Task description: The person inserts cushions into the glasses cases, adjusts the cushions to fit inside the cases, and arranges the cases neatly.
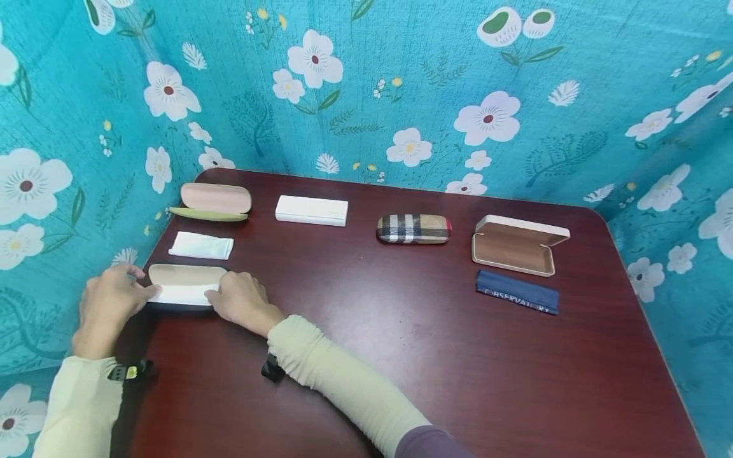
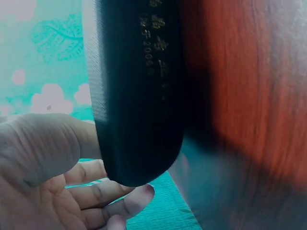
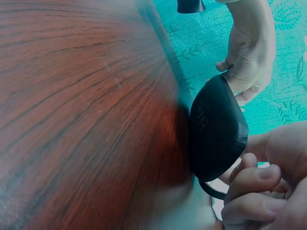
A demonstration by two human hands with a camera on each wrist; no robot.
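A dark glasses case [image 1: 182, 308] lies open at the table's left edge in the head view, its pale lid lining raised at the back. A folded white cloth [image 1: 182, 294] spans its inside. My left hand [image 1: 109, 305] is at the case's left end, thumb tip at the cloth and fingers loosely spread; the left wrist view shows this thumb behind the dark case [image 2: 139, 110]. At the right end, my right hand [image 1: 243, 302] rests its thumb on the cloth with its other fingers curled. Whether those fingers pinch anything is hidden in the right wrist view.
Behind lie a white packet [image 1: 200, 245] and an open green case [image 1: 214, 200] with pink lining. Farther right are a white case [image 1: 312, 210], a plaid case [image 1: 413, 229], an open brown-lined case [image 1: 515, 247] and a folded blue cloth [image 1: 517, 292]. Floral curtains border the table [image 1: 401, 356].
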